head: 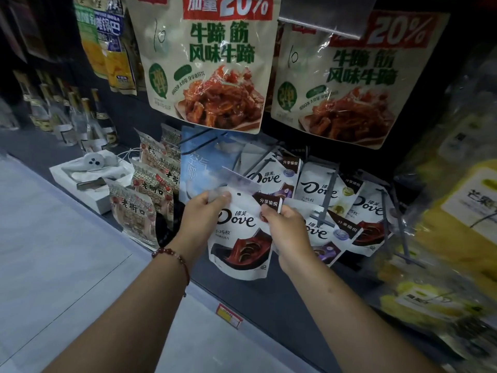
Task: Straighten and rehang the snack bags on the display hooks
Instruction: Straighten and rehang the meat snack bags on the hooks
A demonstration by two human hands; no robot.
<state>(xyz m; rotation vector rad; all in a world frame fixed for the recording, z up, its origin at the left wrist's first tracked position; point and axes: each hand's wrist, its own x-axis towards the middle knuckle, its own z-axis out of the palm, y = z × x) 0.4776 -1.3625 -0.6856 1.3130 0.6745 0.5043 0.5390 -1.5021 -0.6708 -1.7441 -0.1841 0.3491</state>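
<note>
beef-tendon bags (212,63) hang across top of frame | Dove bag (242,238) at centre, held upright before hooked Dove bags (320,184) | left hand (200,214) pinches its top-left corner | right hand (285,227) pinches top-right corner | bead bracelet (174,258) on left wrist

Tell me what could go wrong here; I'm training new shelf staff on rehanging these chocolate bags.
1. Both hands, left hand and right hand, pinch only the top corners of the Dove bag, so the hang hole could tear or miss a hook.
2. The neighbouring Dove bags hang crooked and overlapping; a bump could knock them off.
3. Bare grey hooks jut outward and might snag a hand.
</note>
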